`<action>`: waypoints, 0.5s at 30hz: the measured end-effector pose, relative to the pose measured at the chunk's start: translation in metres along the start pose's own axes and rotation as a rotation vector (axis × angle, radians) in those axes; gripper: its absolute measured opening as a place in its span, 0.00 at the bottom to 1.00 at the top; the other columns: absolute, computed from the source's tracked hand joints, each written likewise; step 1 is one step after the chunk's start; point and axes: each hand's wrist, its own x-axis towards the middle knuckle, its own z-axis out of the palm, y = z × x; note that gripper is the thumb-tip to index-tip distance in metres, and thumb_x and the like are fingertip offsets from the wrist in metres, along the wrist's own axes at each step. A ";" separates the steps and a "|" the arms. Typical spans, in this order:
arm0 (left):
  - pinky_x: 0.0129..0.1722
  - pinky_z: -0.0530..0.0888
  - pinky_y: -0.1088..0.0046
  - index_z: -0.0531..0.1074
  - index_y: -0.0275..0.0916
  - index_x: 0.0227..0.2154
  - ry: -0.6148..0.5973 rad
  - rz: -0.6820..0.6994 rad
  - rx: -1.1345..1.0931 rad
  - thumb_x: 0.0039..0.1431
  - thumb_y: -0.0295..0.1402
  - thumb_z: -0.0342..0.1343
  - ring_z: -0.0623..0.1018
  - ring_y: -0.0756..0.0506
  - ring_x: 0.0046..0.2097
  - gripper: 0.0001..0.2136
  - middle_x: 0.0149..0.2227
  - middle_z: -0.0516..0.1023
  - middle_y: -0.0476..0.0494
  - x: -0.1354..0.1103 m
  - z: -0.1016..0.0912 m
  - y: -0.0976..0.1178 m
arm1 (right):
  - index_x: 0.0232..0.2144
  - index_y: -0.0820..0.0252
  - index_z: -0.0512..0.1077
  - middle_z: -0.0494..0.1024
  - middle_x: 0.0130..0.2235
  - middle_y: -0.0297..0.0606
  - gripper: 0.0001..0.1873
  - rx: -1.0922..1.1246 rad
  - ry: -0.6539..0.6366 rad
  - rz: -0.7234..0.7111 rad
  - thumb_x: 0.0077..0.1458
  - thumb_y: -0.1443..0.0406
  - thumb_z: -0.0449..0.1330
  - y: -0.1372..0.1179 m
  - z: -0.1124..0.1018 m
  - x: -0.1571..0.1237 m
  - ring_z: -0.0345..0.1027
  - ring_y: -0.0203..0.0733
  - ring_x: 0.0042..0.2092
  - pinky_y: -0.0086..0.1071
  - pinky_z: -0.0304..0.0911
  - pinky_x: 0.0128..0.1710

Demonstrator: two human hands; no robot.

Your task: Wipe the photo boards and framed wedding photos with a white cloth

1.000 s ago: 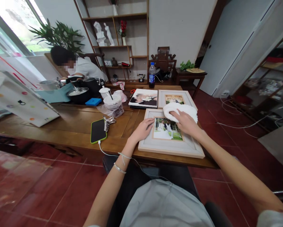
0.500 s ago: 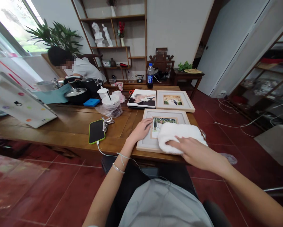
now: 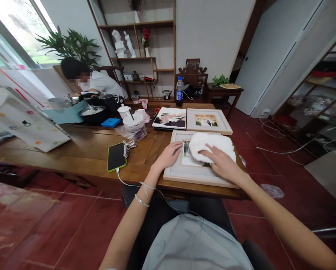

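Observation:
A white-framed photo (image 3: 184, 171) lies flat at the near edge of the wooden table (image 3: 80, 150). My left hand (image 3: 169, 154) rests on its left border, fingers lying flat and open, holding the frame still. My right hand (image 3: 222, 164) presses flat on a white fluffy cloth (image 3: 209, 144) that covers most of the picture. Behind it lie a second framed photo (image 3: 208, 120) and an unframed photo print (image 3: 170, 118).
A green-cased phone (image 3: 116, 156) on a cable and a metal clip (image 3: 128, 145) lie left of the frame. Cups, a plastic bag, pots and a blue box crowd the far left. A person (image 3: 93, 80) sits across the table. A bottle (image 3: 179, 91) stands behind.
My right hand dragged the cloth from the frame's top edge down toward its near right corner, then back up onto the middle of the picture. The left hand stayed on the frame's left side.

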 end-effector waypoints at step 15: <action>0.59 0.63 0.60 0.69 0.34 0.51 -0.007 -0.010 0.010 0.62 0.29 0.46 0.68 0.43 0.58 0.16 0.55 0.70 0.37 0.000 0.000 -0.001 | 0.55 0.59 0.63 0.70 0.50 0.49 0.35 -0.049 -0.089 -0.034 0.44 0.80 0.45 0.014 0.001 0.040 0.57 0.53 0.57 0.47 0.50 0.54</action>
